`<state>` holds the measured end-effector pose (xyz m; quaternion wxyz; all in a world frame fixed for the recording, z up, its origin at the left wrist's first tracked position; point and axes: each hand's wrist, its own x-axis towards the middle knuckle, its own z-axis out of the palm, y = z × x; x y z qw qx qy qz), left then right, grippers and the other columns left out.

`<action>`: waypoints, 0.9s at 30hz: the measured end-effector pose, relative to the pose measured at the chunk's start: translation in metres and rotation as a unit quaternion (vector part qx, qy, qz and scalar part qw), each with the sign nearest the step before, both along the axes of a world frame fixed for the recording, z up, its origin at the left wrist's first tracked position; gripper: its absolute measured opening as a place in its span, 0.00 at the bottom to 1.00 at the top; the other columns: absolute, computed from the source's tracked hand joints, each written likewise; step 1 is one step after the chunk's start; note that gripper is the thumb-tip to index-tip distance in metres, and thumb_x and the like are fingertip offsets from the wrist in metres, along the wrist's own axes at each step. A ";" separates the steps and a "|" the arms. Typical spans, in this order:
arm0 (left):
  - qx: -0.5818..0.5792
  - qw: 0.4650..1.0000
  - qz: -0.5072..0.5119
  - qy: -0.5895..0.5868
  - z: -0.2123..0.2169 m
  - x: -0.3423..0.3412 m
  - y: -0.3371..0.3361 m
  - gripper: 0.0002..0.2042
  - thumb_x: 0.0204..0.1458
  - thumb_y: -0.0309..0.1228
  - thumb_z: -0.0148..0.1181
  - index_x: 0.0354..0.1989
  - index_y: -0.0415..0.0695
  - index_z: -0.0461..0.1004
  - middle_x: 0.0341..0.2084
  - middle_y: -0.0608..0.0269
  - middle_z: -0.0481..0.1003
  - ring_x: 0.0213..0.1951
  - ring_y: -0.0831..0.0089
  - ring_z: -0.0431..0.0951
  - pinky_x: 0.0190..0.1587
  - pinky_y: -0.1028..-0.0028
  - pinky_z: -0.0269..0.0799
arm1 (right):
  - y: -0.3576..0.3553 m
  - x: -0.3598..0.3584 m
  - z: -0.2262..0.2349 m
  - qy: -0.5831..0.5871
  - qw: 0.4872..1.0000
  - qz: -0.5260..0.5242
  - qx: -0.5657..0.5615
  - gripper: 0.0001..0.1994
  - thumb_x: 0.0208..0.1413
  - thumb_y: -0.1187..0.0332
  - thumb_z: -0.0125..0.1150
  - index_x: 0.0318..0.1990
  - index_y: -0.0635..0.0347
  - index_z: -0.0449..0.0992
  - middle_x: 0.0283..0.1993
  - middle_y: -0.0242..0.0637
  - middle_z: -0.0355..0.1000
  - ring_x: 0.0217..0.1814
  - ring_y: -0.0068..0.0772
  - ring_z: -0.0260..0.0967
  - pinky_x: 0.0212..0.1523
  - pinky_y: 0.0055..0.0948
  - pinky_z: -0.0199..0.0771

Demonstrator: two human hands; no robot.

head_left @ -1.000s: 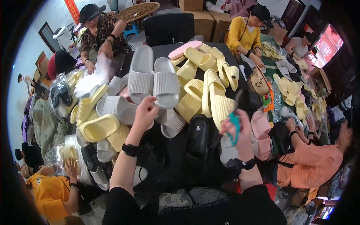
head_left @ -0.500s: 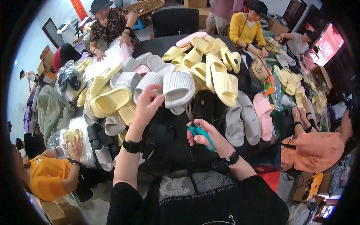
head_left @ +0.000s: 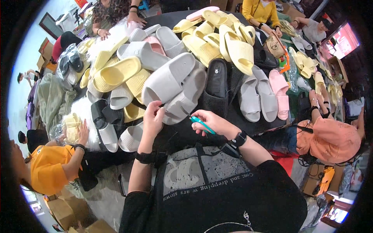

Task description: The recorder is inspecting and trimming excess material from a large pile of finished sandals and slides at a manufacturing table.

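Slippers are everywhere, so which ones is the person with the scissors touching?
The light grey pair just in front of them. Their left hand pinches its edge; the yellow, pink and black slippers lie farther off, untouched.

Bright even light, sharp centre, fisheye bending, dark rim.

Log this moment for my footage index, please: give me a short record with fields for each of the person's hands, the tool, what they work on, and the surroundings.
left hand: the left hand pinches the edge of the grey slippers
right hand: the right hand grips the teal-handled scissors, tips pointing toward the left hand
worked item: pair of grey slippers, lying at the near edge of the heap
table: dark table piled with yellow, grey, pink and black slippers
others: a person in orange at left; a person in a peach cap at right
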<state>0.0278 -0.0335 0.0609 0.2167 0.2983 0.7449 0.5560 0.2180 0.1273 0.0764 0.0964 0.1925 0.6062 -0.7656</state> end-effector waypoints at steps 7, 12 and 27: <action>0.026 0.997 0.050 -0.061 -0.011 -0.002 -0.022 0.10 0.53 0.25 0.54 0.42 0.36 0.69 0.25 0.67 0.73 0.26 0.83 0.69 0.31 0.81 0.67 | -0.010 -0.016 -0.029 -0.048 0.997 0.066 -0.011 0.22 0.51 0.62 0.62 0.48 0.67 0.66 0.33 0.34 0.71 0.30 0.22 0.71 0.22 0.21 0.73; 0.002 0.998 0.055 0.040 -0.031 -0.005 -0.035 0.08 0.53 0.25 0.55 0.39 0.36 0.73 0.23 0.68 0.73 0.27 0.83 0.70 0.32 0.80 0.67 | -0.013 -0.022 -0.041 -0.055 0.991 0.122 0.020 0.22 0.51 0.62 0.63 0.49 0.67 0.66 0.34 0.35 0.71 0.31 0.23 0.71 0.23 0.22 0.74; 0.070 0.995 0.060 -0.048 -0.029 -0.007 -0.034 0.05 0.57 0.24 0.48 0.36 0.36 0.71 0.23 0.67 0.73 0.28 0.81 0.72 0.34 0.80 0.68 | -0.009 -0.040 -0.050 -0.079 0.978 0.132 -0.140 0.15 0.54 0.60 0.59 0.41 0.62 0.68 0.35 0.38 0.73 0.33 0.27 0.73 0.27 0.28 0.76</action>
